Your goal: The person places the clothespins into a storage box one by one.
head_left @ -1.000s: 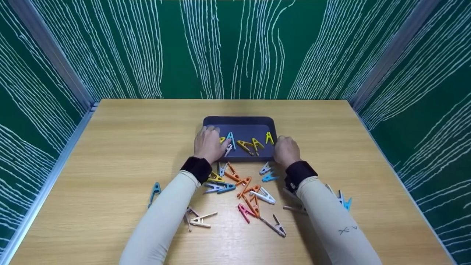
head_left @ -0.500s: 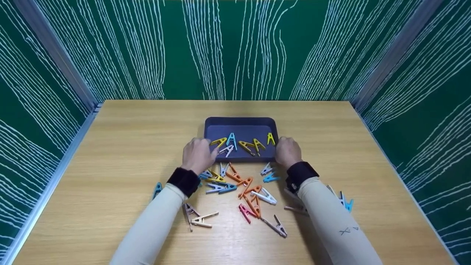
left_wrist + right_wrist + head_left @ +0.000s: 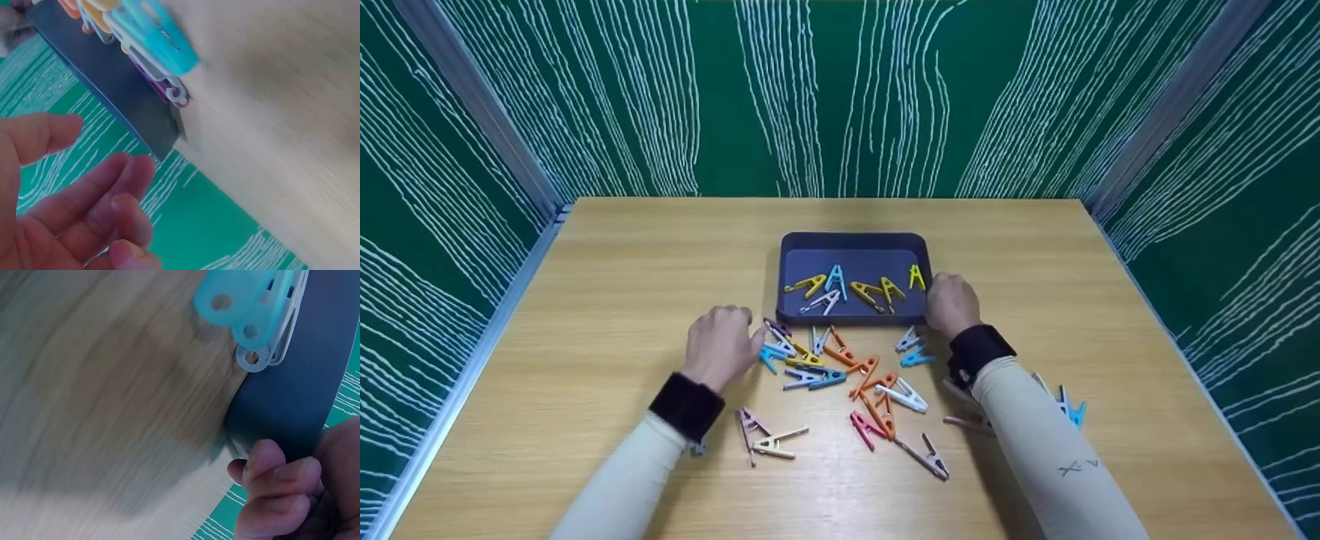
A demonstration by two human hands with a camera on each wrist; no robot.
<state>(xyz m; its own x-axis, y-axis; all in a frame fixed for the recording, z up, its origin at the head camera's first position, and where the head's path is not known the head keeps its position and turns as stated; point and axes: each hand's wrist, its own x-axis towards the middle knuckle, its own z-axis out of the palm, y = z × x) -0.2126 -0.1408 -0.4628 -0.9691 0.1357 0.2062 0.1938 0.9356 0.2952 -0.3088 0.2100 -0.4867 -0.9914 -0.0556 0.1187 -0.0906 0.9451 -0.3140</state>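
Observation:
A dark tray (image 3: 851, 259) lies on the table, with several yellow clothespins (image 3: 808, 284), a light blue clothespin (image 3: 837, 280) and a whitish clothespin (image 3: 823, 301) inside. My right hand (image 3: 952, 304) grips its right side near the front corner; in the right wrist view the fingers curl at the tray's end (image 3: 281, 399). Left of the tray, my left hand (image 3: 721, 346) is off it and holds nothing, its fingers loosely bent in the left wrist view. Nearest to that hand are a bright blue clothespin (image 3: 769, 357) and a purple clothespin (image 3: 777, 328).
Loose clothespins lie in front of the tray: orange (image 3: 864, 367), white (image 3: 905, 396), pink (image 3: 865, 430), cream (image 3: 777, 444) and others. More, including a blue clothespin (image 3: 1077, 413), lie beside the right forearm. Green walls with white lines stand behind the wooden table (image 3: 675, 247).
My left hand has withdrawn from the tray's left side, moving left and toward me. The yellow and whitish clothespins it covered now show. The right hand stays at the tray's right side.

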